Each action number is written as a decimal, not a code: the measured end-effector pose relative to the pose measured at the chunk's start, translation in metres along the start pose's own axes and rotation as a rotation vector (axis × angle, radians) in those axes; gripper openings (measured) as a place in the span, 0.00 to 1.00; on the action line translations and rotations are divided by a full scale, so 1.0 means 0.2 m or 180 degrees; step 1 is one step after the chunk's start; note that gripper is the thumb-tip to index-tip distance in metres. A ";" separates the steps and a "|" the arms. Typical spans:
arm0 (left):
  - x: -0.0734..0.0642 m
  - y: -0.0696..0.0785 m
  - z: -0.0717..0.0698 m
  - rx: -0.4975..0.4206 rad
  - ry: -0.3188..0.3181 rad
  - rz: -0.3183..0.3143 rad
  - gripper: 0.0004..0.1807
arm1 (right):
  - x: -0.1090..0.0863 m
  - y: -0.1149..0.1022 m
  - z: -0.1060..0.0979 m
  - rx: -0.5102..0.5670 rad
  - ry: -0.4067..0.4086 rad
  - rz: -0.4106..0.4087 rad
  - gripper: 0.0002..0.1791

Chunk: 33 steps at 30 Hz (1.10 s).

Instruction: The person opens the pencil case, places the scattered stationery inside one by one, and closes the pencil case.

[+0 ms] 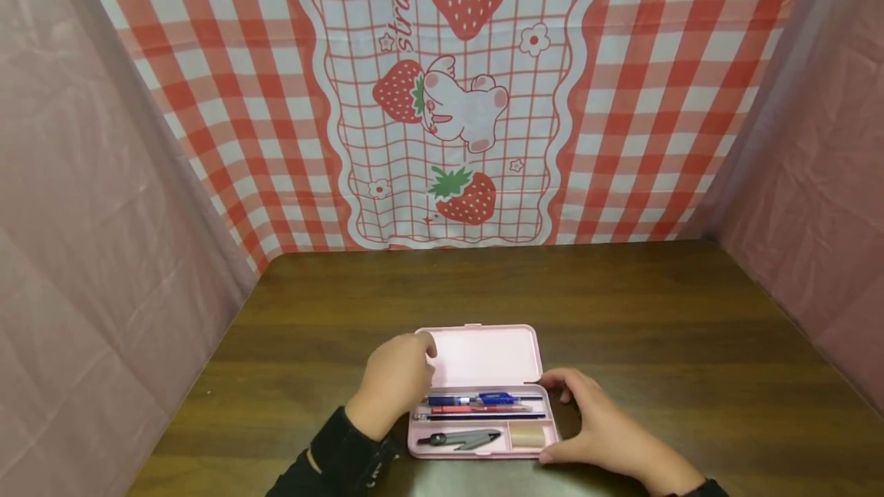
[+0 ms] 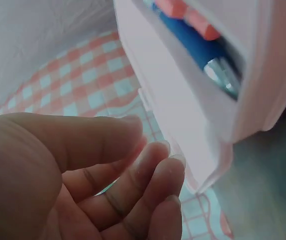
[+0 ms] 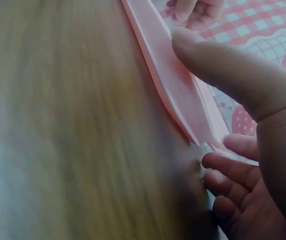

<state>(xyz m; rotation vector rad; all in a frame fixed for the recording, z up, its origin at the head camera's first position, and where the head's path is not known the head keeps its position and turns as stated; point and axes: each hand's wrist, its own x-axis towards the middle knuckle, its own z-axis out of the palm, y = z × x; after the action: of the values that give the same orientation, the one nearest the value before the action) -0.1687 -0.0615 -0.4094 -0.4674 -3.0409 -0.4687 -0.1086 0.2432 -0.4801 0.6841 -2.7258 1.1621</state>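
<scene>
A pink pencil case (image 1: 483,454) lies on the table with its lid (image 1: 486,355) folded back. Inside its long compartment are a blue pen (image 1: 493,399), a red pen (image 1: 456,409) and a dark pencil (image 1: 476,416). The front compartments hold a grey compass (image 1: 459,439) and a tan block (image 1: 528,436). My left hand (image 1: 397,374) is over the lid's left edge, fingers loosely bent; nothing shows between thumb and fingertips in the left wrist view. With thumb at the front corner and fingers at the back, my right hand (image 1: 601,424) holds the case's right end.
The brown wooden table (image 1: 331,290) extends on every side of the case. A red checked cloth with strawberries (image 1: 466,198) hangs behind it. Pale pink curtains (image 1: 124,251) stand along the left and right sides.
</scene>
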 end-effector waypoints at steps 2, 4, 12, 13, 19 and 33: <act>0.01 -0.02 -0.01 -0.0089 -0.0001 -0.0040 0.07 | 0.00 0.01 -0.01 -0.0121 -0.0022 -0.0028 0.50; 0.02 -0.04 -0.02 -0.0163 0.0028 -0.0074 0.09 | 0.00 0.01 -0.02 -0.0220 -0.0062 -0.0061 0.49; 0.09 -0.16 0.04 -0.0321 0.0260 -0.0457 0.23 | 0.00 0.00 -0.02 -0.0355 -0.0171 0.0031 0.51; 0.10 -0.18 0.05 -0.0376 0.0223 -0.0519 0.23 | 0.00 0.00 -0.02 -0.0357 -0.0185 0.0047 0.51; 0.14 -0.25 0.08 -0.1063 -0.0038 -0.0562 0.22 | 0.00 0.00 -0.03 -0.0380 -0.0231 0.0107 0.51; 0.16 -0.30 0.12 -0.3235 -0.0654 -0.0914 0.30 | 0.00 -0.01 -0.02 -0.0407 -0.0239 0.0088 0.51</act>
<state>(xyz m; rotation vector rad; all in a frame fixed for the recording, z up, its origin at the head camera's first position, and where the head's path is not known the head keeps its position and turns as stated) -0.2176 -0.1001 -0.4482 -0.0610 -2.7989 -2.0936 -0.1089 0.2457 -0.4757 0.6886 -2.8503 0.9758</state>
